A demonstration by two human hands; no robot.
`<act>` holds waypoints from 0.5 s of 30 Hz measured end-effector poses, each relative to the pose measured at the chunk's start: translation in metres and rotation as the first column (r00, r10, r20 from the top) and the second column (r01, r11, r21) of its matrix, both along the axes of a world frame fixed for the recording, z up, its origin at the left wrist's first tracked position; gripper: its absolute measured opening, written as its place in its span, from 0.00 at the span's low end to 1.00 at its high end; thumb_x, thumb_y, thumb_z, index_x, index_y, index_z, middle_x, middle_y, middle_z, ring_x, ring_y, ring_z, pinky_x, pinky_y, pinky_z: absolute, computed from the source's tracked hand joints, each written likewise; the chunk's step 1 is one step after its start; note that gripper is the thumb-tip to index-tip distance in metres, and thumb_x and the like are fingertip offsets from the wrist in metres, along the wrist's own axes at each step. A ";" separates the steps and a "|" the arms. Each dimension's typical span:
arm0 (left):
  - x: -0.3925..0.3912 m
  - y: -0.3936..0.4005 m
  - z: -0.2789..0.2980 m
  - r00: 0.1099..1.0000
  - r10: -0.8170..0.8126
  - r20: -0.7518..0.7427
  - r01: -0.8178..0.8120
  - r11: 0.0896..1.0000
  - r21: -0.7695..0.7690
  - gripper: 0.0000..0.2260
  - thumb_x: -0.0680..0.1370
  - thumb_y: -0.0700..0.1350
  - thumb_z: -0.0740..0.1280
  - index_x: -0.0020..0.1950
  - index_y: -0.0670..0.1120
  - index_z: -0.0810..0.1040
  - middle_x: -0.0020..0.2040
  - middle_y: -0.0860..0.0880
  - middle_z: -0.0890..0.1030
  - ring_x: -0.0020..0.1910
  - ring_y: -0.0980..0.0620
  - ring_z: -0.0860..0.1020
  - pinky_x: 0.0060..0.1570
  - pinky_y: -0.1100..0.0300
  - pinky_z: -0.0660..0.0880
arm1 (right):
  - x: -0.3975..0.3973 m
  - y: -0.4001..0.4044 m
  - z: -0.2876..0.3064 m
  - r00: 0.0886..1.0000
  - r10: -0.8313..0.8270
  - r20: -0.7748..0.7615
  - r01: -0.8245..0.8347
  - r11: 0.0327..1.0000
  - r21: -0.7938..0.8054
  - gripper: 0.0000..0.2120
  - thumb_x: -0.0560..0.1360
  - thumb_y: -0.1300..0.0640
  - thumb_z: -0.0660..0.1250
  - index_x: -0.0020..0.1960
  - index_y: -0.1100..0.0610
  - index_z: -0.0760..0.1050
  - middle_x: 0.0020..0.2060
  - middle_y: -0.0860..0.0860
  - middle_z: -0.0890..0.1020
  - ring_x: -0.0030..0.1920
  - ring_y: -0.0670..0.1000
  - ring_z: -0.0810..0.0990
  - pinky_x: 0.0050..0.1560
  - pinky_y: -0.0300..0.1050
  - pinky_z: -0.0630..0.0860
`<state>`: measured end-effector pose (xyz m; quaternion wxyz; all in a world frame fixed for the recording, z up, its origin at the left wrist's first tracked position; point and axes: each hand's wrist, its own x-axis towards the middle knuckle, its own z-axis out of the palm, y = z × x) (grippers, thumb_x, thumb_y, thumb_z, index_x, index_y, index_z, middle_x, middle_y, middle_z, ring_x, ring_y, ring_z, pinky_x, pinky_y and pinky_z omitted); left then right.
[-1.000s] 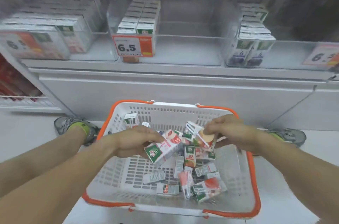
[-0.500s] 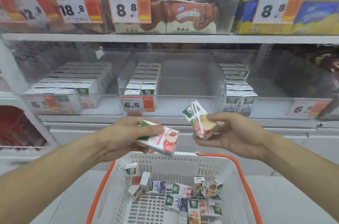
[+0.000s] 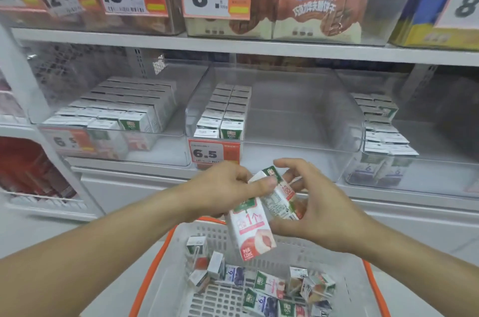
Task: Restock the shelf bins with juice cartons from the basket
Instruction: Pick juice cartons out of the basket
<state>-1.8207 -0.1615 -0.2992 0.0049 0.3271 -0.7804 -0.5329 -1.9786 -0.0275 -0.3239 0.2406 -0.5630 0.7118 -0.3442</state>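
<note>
My left hand [image 3: 225, 188] grips a white and red juice carton [image 3: 252, 229] by its top, the carton hanging over the basket. My right hand [image 3: 315, 206] curls round a second small carton [image 3: 281, 196] pressed against the first. Both hands meet in front of the middle clear bin [image 3: 293, 119], which holds two short rows of cartons [image 3: 224, 111] at its left side. Below, the white basket with an orange rim [image 3: 155, 272] holds several loose cartons [image 3: 269, 288].
A fuller clear bin of cartons [image 3: 121, 109] sits to the left, another partly filled bin [image 3: 383, 130] to the right. A 6.5 price tag [image 3: 212, 153] hangs on the middle bin. The shelf above [image 3: 233, 44] carries boxed snacks with price tags.
The view lifted from the basket to the shelf. Both hands rose out of the basket, each with a carton, and have come together in front of the middle bin.
</note>
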 end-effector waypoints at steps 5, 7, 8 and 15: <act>-0.003 -0.007 0.005 0.999 0.035 0.004 -0.035 0.999 -0.004 0.14 0.75 0.53 0.71 0.44 0.42 0.80 0.32 0.47 0.78 0.32 0.49 0.71 0.27 0.61 0.60 | -0.011 0.001 0.015 0.928 0.046 0.368 -0.064 0.997 0.037 0.40 0.63 0.58 0.82 0.70 0.45 0.68 0.57 0.50 0.75 0.54 0.50 0.82 0.52 0.53 0.83; -0.002 -0.012 0.006 1.000 -0.014 -0.009 0.014 1.000 -0.011 0.12 0.74 0.51 0.72 0.49 0.43 0.82 0.34 0.44 0.81 0.33 0.49 0.73 0.28 0.61 0.62 | -0.016 0.000 0.022 0.862 -0.004 0.507 -0.057 0.993 0.103 0.35 0.68 0.57 0.76 0.71 0.45 0.67 0.58 0.55 0.76 0.53 0.54 0.84 0.51 0.54 0.83; 0.000 -0.013 0.007 0.998 -0.057 -0.015 0.057 0.998 -0.007 0.13 0.73 0.52 0.73 0.50 0.44 0.83 0.36 0.42 0.83 0.33 0.49 0.75 0.28 0.61 0.63 | -0.018 -0.003 0.023 0.866 -0.005 0.500 -0.067 0.990 0.125 0.32 0.71 0.57 0.74 0.71 0.45 0.67 0.59 0.56 0.76 0.52 0.55 0.85 0.50 0.55 0.83; 0.019 -0.025 0.014 0.992 -0.107 -0.065 0.110 0.993 0.036 0.17 0.72 0.56 0.73 0.57 0.51 0.77 0.33 0.51 0.82 0.31 0.54 0.76 0.26 0.63 0.64 | -0.016 -0.019 0.028 0.947 0.091 0.308 -0.097 0.995 0.002 0.15 0.73 0.64 0.74 0.58 0.59 0.76 0.53 0.58 0.82 0.46 0.57 0.84 0.42 0.48 0.84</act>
